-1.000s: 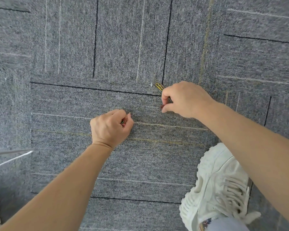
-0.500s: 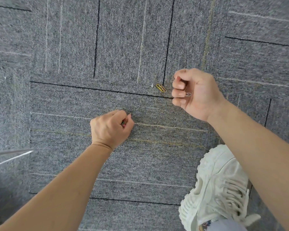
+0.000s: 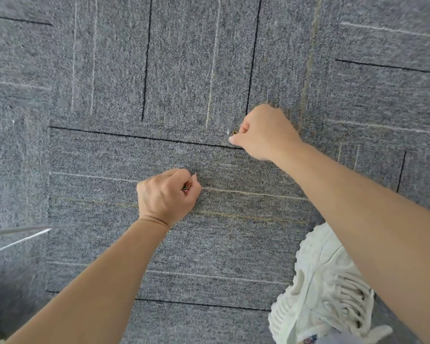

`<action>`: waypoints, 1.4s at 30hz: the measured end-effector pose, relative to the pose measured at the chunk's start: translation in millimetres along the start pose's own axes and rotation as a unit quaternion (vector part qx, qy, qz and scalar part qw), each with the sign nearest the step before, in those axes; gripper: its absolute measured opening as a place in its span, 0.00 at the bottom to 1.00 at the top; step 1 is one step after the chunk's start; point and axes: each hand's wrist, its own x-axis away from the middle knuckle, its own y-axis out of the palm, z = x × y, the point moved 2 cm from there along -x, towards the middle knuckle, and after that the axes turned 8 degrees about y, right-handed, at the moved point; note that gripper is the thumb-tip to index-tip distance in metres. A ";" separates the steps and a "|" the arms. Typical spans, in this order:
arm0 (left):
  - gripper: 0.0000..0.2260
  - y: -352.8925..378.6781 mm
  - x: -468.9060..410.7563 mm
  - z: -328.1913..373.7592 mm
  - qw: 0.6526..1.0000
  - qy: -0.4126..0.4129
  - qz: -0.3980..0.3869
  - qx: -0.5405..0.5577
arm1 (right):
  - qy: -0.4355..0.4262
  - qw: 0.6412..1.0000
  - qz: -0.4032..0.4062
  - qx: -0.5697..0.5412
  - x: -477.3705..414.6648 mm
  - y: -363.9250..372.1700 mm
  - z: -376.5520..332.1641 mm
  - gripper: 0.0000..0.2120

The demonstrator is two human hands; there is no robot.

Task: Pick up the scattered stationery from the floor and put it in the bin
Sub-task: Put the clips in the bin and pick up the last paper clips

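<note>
No legible txt or labels.

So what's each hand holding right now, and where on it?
The left hand is closed on small coloured clips, mostly hidden in the fist. The right hand pinches one end of the yellow paper clip on the carpet.

Carpet: mottled grey, tile blocks crossed by thin black lines, pale whitish lines, few faint yellowish-olive lines running at right angles. Paper clip at right hand fingertips: yellow-gold. Small bits peeking from closed left hand: green and red-pink. Tiny speck just beside clip: white. Shoe at lower right: off-white, cream laces, ridged sole; small multicoloured tag near heel, blurred. Thin strips at left edge: white and light grey.
</note>
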 end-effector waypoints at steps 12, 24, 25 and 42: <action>0.19 1.2 1.9 -0.7 1.000 -0.002 0.004 -0.010 | 0.090 0.635 -0.257 -0.723 33.8 -5.6 37.7 0.04; 0.19 -1.7 0.2 2.3 1.000 -0.010 0.003 -0.018 | -0.016 0.998 0.053 -0.015 6.5 5.8 0.8 0.11; 0.19 -2.0 0.3 2.3 1.000 -0.012 0.002 -0.016 | -0.022 0.998 0.058 0.003 9.2 8.8 -2.6 0.11; 0.19 -6.5 -2.3 4.3 0.999 -0.021 -0.037 0.018 | 0.115 0.704 -0.260 -0.651 65.0 35.3 33.5 0.06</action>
